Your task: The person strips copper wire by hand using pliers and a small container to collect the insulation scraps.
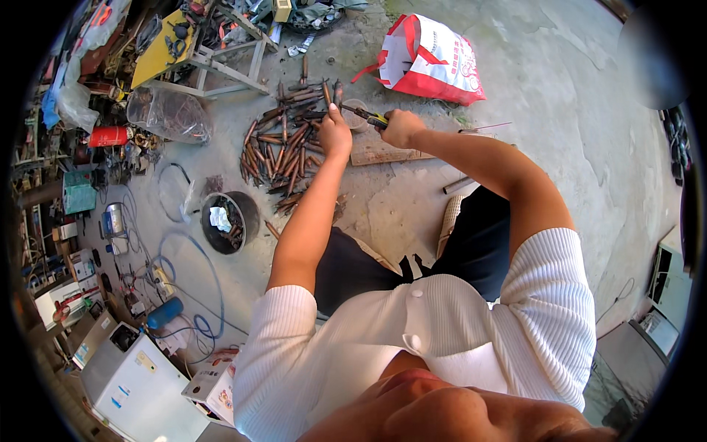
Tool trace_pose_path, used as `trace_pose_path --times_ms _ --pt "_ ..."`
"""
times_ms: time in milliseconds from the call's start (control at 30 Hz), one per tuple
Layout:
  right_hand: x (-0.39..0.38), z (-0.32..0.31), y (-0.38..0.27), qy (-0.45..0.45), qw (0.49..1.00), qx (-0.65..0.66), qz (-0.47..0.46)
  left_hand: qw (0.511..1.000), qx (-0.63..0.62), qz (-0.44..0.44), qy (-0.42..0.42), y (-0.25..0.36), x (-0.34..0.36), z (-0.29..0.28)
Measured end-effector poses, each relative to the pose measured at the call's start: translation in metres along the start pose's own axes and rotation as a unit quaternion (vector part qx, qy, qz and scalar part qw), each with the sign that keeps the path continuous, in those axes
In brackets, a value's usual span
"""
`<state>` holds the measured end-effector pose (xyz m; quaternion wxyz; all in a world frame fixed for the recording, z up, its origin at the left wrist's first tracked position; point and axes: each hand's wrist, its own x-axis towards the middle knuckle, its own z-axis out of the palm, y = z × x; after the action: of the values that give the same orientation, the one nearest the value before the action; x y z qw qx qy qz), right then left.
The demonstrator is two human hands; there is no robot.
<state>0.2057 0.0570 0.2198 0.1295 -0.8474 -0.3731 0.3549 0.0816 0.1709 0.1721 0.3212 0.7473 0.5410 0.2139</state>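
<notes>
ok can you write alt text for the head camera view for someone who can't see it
A person's right grip holds a yellow-and-black pliers-like tool, the left grip beside it at the edge of a heap of brown rod-like pieces on a grey floor. A red-and-white bag stands beyond; a dark bucket is to the left.

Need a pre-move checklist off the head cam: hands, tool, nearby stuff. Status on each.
1. Right hand gripping the pliers by the handles: ok.
2. Left hand holding a piece securely: cannot tell; brown pieces crowd its fingertips.
3. Plier jaws on a piece: cannot tell, too small.
4. Gloves on: not ok, both hands bare.
5. Red-and-white bag apart from both hands: ok.
6. Black bucket upright: ok.
</notes>
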Motion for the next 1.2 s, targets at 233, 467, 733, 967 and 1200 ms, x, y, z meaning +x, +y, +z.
trace_pose_path --times_ms 233,467,733,967,1200 --pt "0.029 -0.025 0.015 0.059 0.98 -0.096 -0.166 0.998 -0.025 0.053 -0.033 0.0 0.017 -0.009" --pt "0.038 -0.049 0.04 0.049 0.959 -0.09 -0.266 0.983 -0.07 0.064 -0.158 0.013 0.007 -0.025" --pt "0.026 -0.016 0.014 0.205 0.943 -0.208 -0.158 0.991 -0.018 0.136 0.012 0.004 0.021 -0.02" --pt "0.02 -0.039 0.007 -0.07 0.987 -0.032 -0.139 0.926 -0.303 -0.127 -0.185 0.007 0.032 -0.052" --pt "0.024 -0.045 0.002 -0.149 0.972 0.16 -0.087 0.958 -0.208 -0.047 -0.191 0.013 0.032 -0.058"
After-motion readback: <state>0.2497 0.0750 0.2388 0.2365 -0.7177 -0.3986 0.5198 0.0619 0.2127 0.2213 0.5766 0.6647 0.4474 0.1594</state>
